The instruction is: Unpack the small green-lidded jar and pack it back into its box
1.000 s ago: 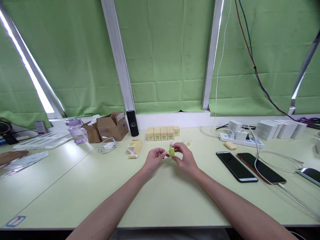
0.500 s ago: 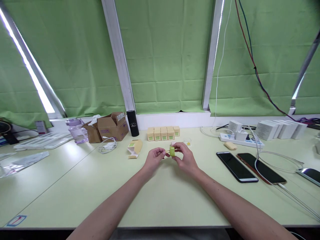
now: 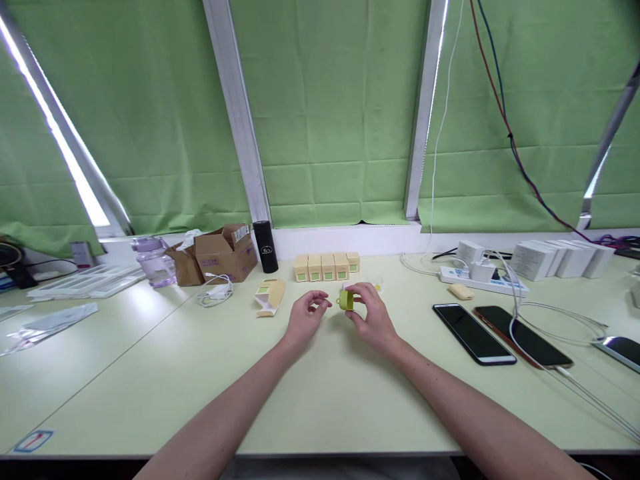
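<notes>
My right hand (image 3: 369,316) pinches a small green object (image 3: 345,300) just above the pale green table (image 3: 150,360). A short gap separates it from my left hand (image 3: 306,315), whose fingers are curled in a loose pinch; what they hold, if anything, is too small to name. An open yellow carton (image 3: 269,296) lies on its side to the left of my left hand. Behind both hands stands a row of several small yellow boxes (image 3: 326,266).
Two dark phones (image 3: 473,333) and white cables lie at the right, by a power strip (image 3: 480,279) and white boxes (image 3: 560,257). A black bottle (image 3: 265,247), brown cardboard boxes (image 3: 220,253), a clear jar (image 3: 153,261) and plastic trays (image 3: 85,283) sit at the left.
My hands have drawn apart; the green object stays in my right hand, turned slightly. Another person's hand at the far left edge has gone from view.
</notes>
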Available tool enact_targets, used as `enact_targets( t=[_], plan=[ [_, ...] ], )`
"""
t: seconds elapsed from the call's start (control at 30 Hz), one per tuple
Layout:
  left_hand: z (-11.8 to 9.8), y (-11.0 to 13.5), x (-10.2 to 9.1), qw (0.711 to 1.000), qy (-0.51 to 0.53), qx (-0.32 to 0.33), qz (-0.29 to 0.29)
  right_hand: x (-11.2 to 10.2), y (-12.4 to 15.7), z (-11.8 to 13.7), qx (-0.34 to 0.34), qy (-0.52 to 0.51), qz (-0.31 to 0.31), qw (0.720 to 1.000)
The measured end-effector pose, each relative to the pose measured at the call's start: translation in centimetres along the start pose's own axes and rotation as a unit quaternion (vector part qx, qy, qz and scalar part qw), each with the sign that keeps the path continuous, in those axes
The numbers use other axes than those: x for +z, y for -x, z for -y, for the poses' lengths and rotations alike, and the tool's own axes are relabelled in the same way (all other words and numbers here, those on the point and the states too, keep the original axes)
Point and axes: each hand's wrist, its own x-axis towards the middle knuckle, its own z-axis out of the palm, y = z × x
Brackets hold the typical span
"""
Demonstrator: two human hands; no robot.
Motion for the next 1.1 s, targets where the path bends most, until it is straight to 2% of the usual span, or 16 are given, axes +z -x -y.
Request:
enact_targets(
  t=[0.2, 0.57, 0.87, 1.1],
  plan=[
    [-0.4, 0.7, 0.0, 0.994, -0.086, 0.063, -0.004, 0.0, 0.2, 0.0, -0.007, 0.011, 0.009, 1.000],
    [-0.7, 1.6, 0.2, 0.965, -0.169, 0.197, 0.045, 0.2, 0.3, 0.5, -0.071, 0.056, 0.033, 0.995],
    [-0.7, 1.1, 0.0, 0.956, -0.184, 0.228, 0.010, -0.2, 0.0, 0.8, -0.116, 0.076, 0.029, 0.990],
    [-0.6, 1.2, 0.0, 0.950, -0.196, 0.244, 0.013, -0.2, 0.0, 0.8, -0.146, 0.094, 0.035, 0.984]
  ],
)
